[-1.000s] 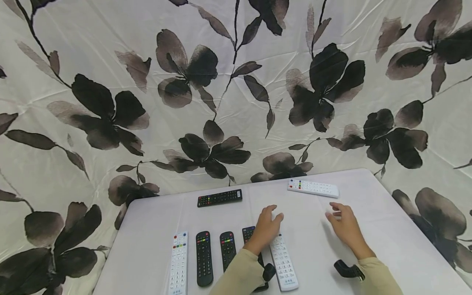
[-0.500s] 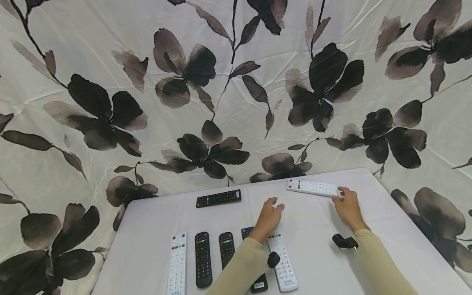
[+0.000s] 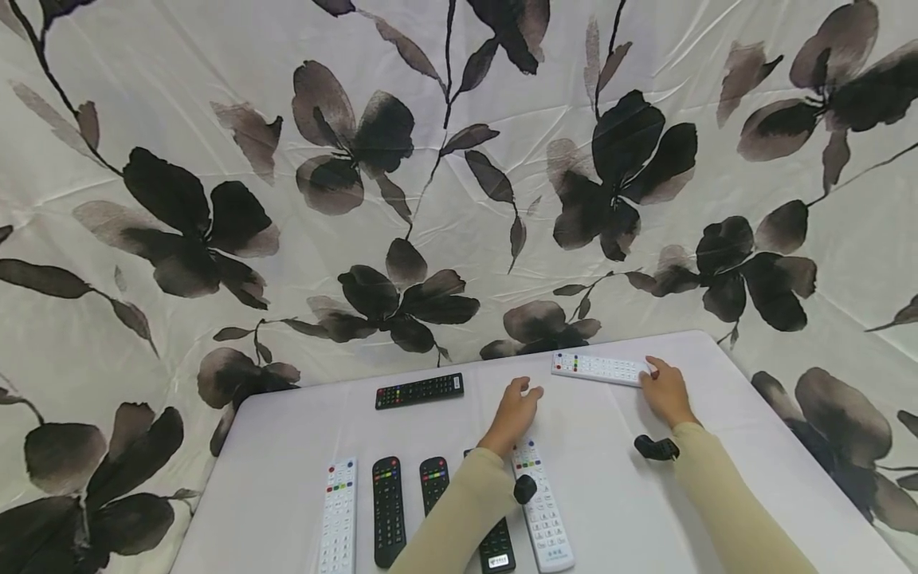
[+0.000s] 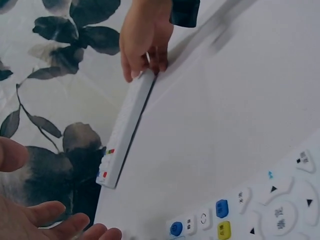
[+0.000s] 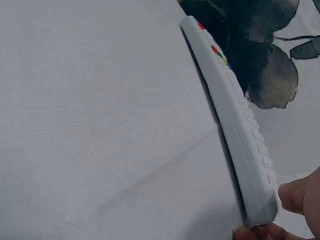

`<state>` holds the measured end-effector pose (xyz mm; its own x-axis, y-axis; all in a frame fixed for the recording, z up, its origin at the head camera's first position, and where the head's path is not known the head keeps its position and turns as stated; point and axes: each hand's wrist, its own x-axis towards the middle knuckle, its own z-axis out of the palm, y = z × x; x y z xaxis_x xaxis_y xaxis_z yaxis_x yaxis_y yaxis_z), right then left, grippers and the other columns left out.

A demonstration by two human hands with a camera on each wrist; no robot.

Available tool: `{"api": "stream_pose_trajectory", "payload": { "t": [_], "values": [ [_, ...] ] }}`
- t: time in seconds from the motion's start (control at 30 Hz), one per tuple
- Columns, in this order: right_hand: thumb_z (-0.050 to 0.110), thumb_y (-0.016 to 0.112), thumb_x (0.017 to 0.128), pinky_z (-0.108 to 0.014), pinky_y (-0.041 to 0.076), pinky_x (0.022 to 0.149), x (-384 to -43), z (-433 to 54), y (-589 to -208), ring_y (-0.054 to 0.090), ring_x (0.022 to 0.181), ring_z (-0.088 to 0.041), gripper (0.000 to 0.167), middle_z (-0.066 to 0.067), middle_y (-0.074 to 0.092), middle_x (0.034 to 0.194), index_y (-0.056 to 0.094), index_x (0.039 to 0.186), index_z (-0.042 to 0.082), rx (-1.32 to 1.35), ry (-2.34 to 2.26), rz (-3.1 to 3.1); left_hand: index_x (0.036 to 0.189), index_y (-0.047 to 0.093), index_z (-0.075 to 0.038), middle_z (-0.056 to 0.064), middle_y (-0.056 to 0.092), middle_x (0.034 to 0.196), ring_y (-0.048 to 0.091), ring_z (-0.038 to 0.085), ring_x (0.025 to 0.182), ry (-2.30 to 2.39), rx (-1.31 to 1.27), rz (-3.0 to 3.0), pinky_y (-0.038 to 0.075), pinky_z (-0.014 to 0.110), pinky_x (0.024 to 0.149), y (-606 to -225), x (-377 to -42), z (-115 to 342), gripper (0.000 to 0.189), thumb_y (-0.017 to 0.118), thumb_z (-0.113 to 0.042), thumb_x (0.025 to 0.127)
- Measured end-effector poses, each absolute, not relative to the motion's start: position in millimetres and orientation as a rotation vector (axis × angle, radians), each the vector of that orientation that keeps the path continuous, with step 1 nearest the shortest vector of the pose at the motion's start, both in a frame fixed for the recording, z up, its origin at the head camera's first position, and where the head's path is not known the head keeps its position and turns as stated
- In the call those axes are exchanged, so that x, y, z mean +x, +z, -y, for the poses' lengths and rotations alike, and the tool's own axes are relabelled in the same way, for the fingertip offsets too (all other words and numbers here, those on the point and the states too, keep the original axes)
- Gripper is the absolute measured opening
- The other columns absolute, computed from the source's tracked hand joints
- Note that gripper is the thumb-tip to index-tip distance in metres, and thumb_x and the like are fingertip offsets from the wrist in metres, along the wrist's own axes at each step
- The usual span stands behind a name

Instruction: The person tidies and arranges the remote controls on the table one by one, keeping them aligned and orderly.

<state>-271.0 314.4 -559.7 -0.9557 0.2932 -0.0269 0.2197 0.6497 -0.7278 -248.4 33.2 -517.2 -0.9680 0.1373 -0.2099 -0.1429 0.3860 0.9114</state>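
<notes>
My right hand (image 3: 667,392) is at the right end of a white remote control (image 3: 597,368) lying near the table's far edge. In the right wrist view, the thumb (image 5: 296,195) is beside its keypad side and fingertips curl at the end of the remote (image 5: 235,125). The left wrist view also shows the hand (image 4: 146,40) pinching that end. My left hand (image 3: 513,416) hovers with loosely bent fingers and nothing in them, just beyond the top of another white remote (image 3: 547,510). Its sleeve partly covers a black remote (image 3: 497,550).
A black remote (image 3: 419,391) lies crosswise at the back left. In the front row are a white remote (image 3: 339,514) and two more black remotes, one (image 3: 388,510) fully left of the other (image 3: 433,482). Floral fabric (image 3: 402,303) hangs behind the white table (image 3: 272,462).
My right hand has moved forward to the far white remote and taken its right end. The left hand has shifted slightly forward, still holding nothing. The remotes lie as before.
</notes>
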Motion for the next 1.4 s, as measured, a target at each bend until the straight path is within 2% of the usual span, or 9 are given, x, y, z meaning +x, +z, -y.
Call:
{"api": "stream_pose_trajectory", "payload": {
  "t": [0.23,0.43,0.53,0.73,0.9,1.0,1.1,1.23,1.4],
  "values": [
    [0.006,0.048,0.106,-0.052,0.047,0.087,-275,-319,-561,0.052,0.102,-0.042,0.045,-0.036,0.054,0.12,0.05,0.145,-0.015,-0.429,1.207,2.804,0.155,0.044,0.0,0.022,0.05,0.155,0.043,0.043,0.149,1.672,-0.04,-2.345,0.033,0.059,0.124,-520,-258,-38,0.06,0.05,-0.035,0.106],
    [0.004,0.051,0.105,-0.027,0.051,0.069,-273,-318,-558,0.065,0.088,-0.029,0.044,-0.037,0.052,0.127,0.05,0.146,-0.015,-0.437,1.312,2.803,0.155,0.042,0.005,0.026,0.053,0.152,0.049,0.042,0.144,1.732,-0.077,-2.318,0.037,0.055,0.123,-523,-267,-41,0.063,0.051,-0.032,0.105],
    [0.002,0.051,0.105,-0.021,0.052,0.066,-271,-316,-556,0.064,0.089,-0.027,0.044,-0.037,0.051,0.127,0.05,0.145,-0.015,-0.44,1.343,2.795,0.155,0.041,0.007,0.028,0.051,0.153,0.047,0.043,0.145,1.749,-0.091,-2.296,0.036,0.054,0.124,-524,-270,-44,0.065,0.052,-0.032,0.105],
    [-0.001,0.051,0.104,-0.022,0.055,0.07,-268,-313,-553,0.064,0.096,-0.031,0.043,-0.036,0.051,0.127,0.052,0.145,-0.014,-0.454,1.383,2.782,0.155,0.04,0.009,0.03,0.042,0.158,0.038,0.046,0.151,1.732,-0.131,-2.273,0.031,0.056,0.126,-523,-271,-54,0.067,0.052,-0.031,0.103],
    [-0.001,0.051,0.104,-0.023,0.055,0.07,-265,-314,-550,0.064,0.095,-0.029,0.043,-0.035,0.051,0.127,0.052,0.146,-0.014,-0.459,1.375,2.794,0.157,0.038,0.009,0.029,0.036,0.163,0.042,0.044,0.148,1.683,-0.158,-2.246,0.037,0.053,0.123,-524,-270,-62,0.071,0.05,-0.034,0.103],
    [-0.003,0.053,0.104,-0.022,0.056,0.069,-264,-317,-550,0.063,0.093,-0.028,0.043,-0.034,0.052,0.125,0.052,0.145,-0.014,-0.467,1.392,2.789,0.159,0.035,0.008,0.028,0.034,0.166,0.041,0.044,0.149,1.658,-0.163,-2.212,0.037,0.054,0.124,-526,-271,-67,0.072,0.049,-0.036,0.103],
    [-0.005,0.054,0.102,-0.021,0.058,0.068,-264,-321,-552,0.064,0.092,-0.027,0.044,-0.034,0.051,0.124,0.052,0.145,-0.015,-0.471,1.431,2.772,0.16,0.034,0.008,0.026,0.034,0.167,0.041,0.044,0.149,1.632,-0.173,-2.186,0.035,0.054,0.125,-528,-271,-70,0.074,0.049,-0.037,0.103],
    [-0.008,0.056,0.1,-0.02,0.059,0.069,-263,-322,-553,0.062,0.094,-0.027,0.045,-0.034,0.05,0.123,0.052,0.144,-0.016,-0.475,1.476,2.748,0.16,0.033,0.008,0.026,0.033,0.167,0.044,0.043,0.147,1.654,-0.186,-2.15,0.041,0.052,0.121,-529,-269,-72,0.075,0.052,-0.036,0.101],
    [-0.007,0.057,0.101,-0.019,0.059,0.07,-260,-320,-553,0.064,0.093,-0.026,0.045,-0.035,0.05,0.125,0.052,0.145,-0.015,-0.48,1.507,2.741,0.16,0.033,0.007,0.025,0.034,0.167,0.041,0.041,0.149,1.663,-0.191,-2.125,0.044,0.049,0.119,-529,-267,-76,0.074,0.052,-0.035,0.102]
  ]
}}
